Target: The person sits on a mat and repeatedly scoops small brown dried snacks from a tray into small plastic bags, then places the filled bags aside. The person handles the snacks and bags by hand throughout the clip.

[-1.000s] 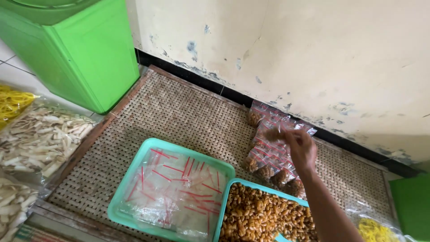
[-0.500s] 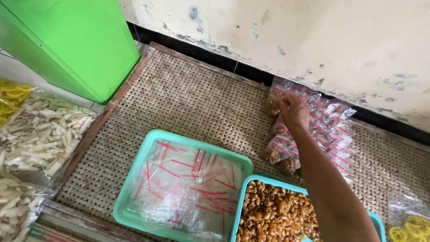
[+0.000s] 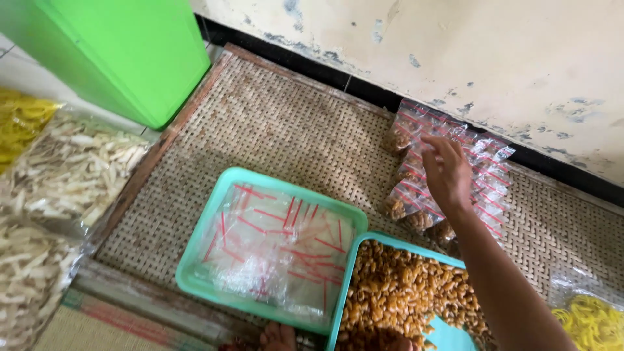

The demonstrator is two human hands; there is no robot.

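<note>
Fingers [image 3: 437, 148] of the right hand [image 3: 447, 174] are stretched out and loosely spread, palm down, resting flat on a pile of filled snack bags [image 3: 448, 170]; nothing is pinched or gripped. Left hand: not seen in this view.

Left to right across the view:
- Yellow ring-shaped crackers in a clear bag [image 3: 19, 120] at the far left edge.
- Beside and below them, large clear bags of pale stick-shaped snacks [image 3: 62, 195].
- Green plastic bin [image 3: 123, 52], top left, standing at the corner of the woven mat [image 3: 286, 123].
- Mat has a wooden frame and lies against a worn, off-white wall [image 3: 494, 58].
- Teal tray [image 3: 195, 260] on the mat, holding empty clear zip bags with red seal strips [image 3: 279, 247].
- Second teal tray [image 3: 344, 286], touching the first on its right, filled with golden-brown fried snack pieces [image 3: 396, 292].
- Toes [image 3: 279, 337] at the bottom edge, just below where the trays meet.
- Pile of filled bags lies on the mat behind the second tray, close to the wall; bags are clear with red strips, brown snack inside, overlapping one another.
- Right forearm crosses above the second tray's right part.
- Another bag of yellow rings [image 3: 591, 322] at the lower right corner.
</note>
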